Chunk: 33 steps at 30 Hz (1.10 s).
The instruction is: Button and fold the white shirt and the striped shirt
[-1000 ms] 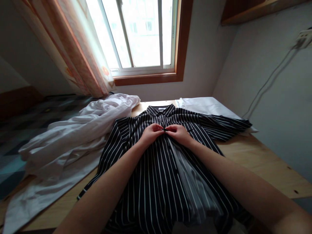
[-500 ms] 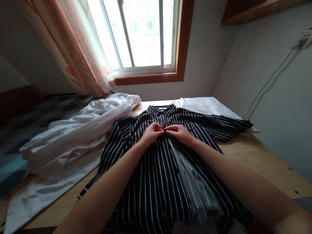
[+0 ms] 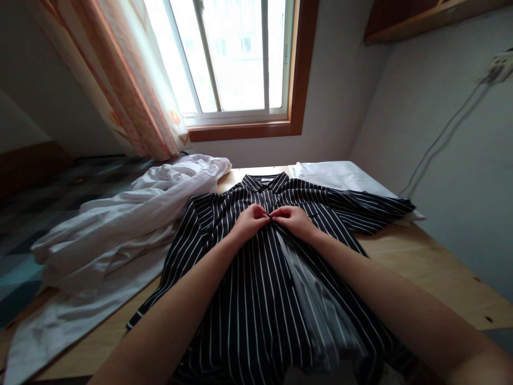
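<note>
A black shirt with white stripes (image 3: 248,283) lies face up, its collar toward the window and its sleeves out to both sides. Pinched on the front edge at chest height is my left hand (image 3: 251,220). My right hand (image 3: 294,220) grips the other front edge right beside it, the fingertips almost touching. Any button between the fingers is too small to make out. Below the hands the front hangs apart, and the paler inside of the shirt shows.
The shirt lies on a wooden board (image 3: 433,267). To the left is a heap of white cloth (image 3: 116,230); a folded white cloth (image 3: 336,174) sits at the back right. Beyond are a window (image 3: 236,59), a curtain (image 3: 120,75) and a wall cable (image 3: 444,131).
Both hands stay pinched at the same spot on the shirt front, with only slight finger shifts. The shirt and the white cloths lie as before.
</note>
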### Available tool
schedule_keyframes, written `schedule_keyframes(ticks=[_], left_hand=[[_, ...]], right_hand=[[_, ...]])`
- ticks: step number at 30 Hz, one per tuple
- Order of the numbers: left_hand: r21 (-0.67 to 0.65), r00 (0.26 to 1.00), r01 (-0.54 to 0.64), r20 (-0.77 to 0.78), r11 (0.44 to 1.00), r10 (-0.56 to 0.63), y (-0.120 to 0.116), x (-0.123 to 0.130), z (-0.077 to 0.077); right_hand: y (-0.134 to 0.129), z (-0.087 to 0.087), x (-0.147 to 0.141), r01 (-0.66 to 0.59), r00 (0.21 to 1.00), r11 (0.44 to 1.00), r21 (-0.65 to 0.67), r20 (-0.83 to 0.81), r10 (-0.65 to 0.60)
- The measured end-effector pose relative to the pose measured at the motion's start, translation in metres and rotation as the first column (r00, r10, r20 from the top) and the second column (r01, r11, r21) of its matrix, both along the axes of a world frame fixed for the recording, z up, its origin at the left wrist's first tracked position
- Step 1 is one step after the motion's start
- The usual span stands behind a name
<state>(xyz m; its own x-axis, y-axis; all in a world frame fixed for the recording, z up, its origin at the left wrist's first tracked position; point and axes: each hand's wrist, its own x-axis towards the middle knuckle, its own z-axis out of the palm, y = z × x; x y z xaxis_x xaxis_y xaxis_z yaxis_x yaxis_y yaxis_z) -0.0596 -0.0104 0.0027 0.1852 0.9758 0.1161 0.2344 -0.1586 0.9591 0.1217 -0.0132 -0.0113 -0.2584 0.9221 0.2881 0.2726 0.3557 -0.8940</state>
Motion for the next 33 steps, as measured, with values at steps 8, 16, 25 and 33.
schedule_keyframes(ticks=[8,16,25,33], left_hand=[[0.018,0.997,-0.046,-0.061,0.999,0.047,0.002,0.002,-0.002],[0.064,0.981,-0.117,-0.145,0.991,0.126,0.002,0.003,-0.004],[0.102,0.97,-0.15,-0.18,0.984,0.166,0.0,0.005,-0.002],[0.078,0.983,-0.118,-0.131,0.99,0.128,0.002,0.003,-0.003]], right_hand=[[0.001,-0.006,-0.006,0.073,0.997,0.996,0.049,0.033,-0.074],[-0.004,-0.005,-0.011,0.139,0.987,0.987,0.079,0.07,-0.145],[-0.014,0.002,-0.015,0.205,0.953,0.962,0.179,0.188,-0.238],[-0.018,0.003,-0.017,0.226,0.928,0.946,0.232,0.245,-0.282]])
